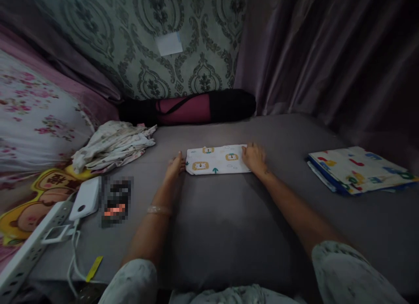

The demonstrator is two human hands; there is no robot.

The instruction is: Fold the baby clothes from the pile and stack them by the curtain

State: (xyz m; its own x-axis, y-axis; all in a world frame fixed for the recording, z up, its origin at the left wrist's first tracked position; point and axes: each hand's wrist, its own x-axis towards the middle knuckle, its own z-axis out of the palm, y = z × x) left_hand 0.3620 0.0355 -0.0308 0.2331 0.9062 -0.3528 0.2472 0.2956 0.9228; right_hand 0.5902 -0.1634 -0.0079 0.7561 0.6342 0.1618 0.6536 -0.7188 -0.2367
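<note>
A white cloth with tan and green prints lies folded into a flat rectangle on the grey surface. At its left end is my left hand, fingers pointing away from me beside the cloth's edge, apart and holding nothing. My right hand is at the right end, its fingers closed on the cloth's edge; part of that corner is hidden under the hand.
Folded colourful cloths lie at the right. On the left are crumpled cloth, a white power bank, a power strip, cables and a pixelated item. A black and maroon bag lies along the wall.
</note>
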